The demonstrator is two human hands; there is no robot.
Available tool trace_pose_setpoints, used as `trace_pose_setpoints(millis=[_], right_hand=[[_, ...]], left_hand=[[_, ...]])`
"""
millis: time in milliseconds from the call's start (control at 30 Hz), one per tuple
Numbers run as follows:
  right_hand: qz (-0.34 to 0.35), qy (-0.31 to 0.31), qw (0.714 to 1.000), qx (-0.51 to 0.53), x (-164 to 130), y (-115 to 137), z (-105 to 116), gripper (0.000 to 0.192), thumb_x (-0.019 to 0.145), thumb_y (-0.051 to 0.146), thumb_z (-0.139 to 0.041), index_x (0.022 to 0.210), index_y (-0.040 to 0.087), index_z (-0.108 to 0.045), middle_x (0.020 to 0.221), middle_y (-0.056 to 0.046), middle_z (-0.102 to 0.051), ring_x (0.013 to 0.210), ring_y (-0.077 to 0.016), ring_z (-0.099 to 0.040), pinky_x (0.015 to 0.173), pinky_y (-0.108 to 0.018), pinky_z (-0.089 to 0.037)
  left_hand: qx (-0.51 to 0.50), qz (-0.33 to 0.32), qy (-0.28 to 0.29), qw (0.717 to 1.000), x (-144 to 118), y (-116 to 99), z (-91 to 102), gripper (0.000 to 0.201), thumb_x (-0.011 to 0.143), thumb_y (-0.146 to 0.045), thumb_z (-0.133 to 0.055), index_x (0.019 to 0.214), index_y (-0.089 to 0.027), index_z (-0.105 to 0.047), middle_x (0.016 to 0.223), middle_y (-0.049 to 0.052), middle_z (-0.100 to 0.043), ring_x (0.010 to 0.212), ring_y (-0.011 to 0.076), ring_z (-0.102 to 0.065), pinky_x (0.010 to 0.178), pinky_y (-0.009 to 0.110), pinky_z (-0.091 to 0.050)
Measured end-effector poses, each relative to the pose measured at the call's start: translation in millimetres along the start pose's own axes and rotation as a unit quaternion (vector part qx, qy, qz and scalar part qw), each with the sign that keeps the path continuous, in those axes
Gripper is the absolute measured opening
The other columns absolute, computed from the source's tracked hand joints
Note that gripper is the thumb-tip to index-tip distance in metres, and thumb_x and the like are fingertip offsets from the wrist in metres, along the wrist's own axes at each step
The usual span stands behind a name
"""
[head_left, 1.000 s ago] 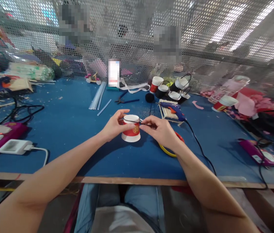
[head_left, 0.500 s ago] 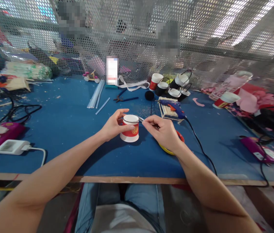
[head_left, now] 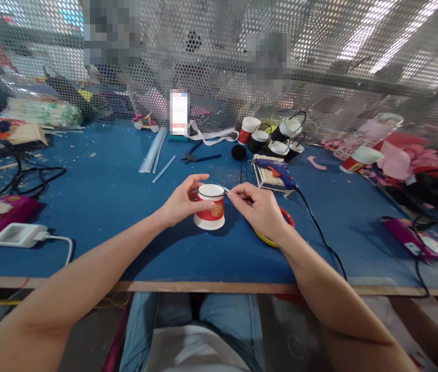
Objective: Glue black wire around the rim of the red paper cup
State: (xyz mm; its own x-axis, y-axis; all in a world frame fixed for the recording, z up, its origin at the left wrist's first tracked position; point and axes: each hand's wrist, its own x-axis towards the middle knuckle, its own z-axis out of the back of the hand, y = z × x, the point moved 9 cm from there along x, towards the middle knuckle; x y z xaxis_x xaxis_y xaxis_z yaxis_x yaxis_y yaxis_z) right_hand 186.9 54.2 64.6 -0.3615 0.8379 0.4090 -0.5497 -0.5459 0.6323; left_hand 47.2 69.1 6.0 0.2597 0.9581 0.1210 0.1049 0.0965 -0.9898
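Paper cup (head_left: pixel 210 207): red and white, upside down on blue table (head_left: pixel 118 217), near front edge, centre. Black line runs round its top edge.
Left hand (head_left: pixel 182 202): fingers curled round cup's left side, gripping it.
Right hand (head_left: pixel 259 209): fingertips pinched together at cup's upper right rim, on something thin; what it is, cannot tell.
Red-and-yellow ring (head_left: pixel 281 235): on table, partly under right wrist.
Glue gun (head_left: pixel 276 170): behind right hand, on bundle of sticks.
Cluster of cups (head_left: pixel 271 137): far back, by mesh wall.
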Motion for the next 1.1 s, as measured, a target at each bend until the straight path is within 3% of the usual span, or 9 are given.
trace_pose_setpoints(millis=[700, 933, 1100], right_hand=[[-0.011, 0.01, 0.999, 0.035, -1, -2, -3, 0.013, 0.084, 0.029, -0.051, 0.079, 0.018, -0.057, 0.063, 0.002, -0.055, 0.056, -0.0089, -0.047, 0.053, -0.022, -0.036], [-0.01, 0.038, 0.997, 0.07, 0, -8, -7, 0.02, 0.085, 0.032, -0.051, 0.098, 0.021, -0.06, 0.054, 0.005, -0.044, 0.049, -0.0078, -0.038, 0.048, -0.021, -0.033], [0.009, 0.072, 0.992, 0.1, 0, -3, -11, 0.019, 0.086, 0.028, -0.048, 0.096, 0.021, -0.063, 0.087, -0.002, -0.063, 0.072, -0.0114, -0.055, 0.062, -0.023, -0.042]], left_hand=[[-0.076, 0.006, 0.059, 0.995, -1, 7, -6.8, 0.066, 0.061, -0.024, -0.075, 0.12, -0.022, -0.045, 0.095, 0.005, -0.059, 0.089, 0.018, -0.059, 0.079, 0.033, -0.047], [-0.122, 0.029, 0.076, 0.989, -2, 10, -12.4, 0.069, 0.059, -0.025, -0.077, 0.12, -0.02, -0.044, 0.092, 0.004, -0.06, 0.086, 0.0173, -0.059, 0.079, 0.033, -0.046], [-0.136, 0.045, 0.092, 0.985, -3, 11, -16.1, 0.069, 0.059, -0.024, -0.077, 0.119, -0.022, -0.045, 0.093, 0.003, -0.06, 0.083, 0.0164, -0.06, 0.078, 0.032, -0.046]])
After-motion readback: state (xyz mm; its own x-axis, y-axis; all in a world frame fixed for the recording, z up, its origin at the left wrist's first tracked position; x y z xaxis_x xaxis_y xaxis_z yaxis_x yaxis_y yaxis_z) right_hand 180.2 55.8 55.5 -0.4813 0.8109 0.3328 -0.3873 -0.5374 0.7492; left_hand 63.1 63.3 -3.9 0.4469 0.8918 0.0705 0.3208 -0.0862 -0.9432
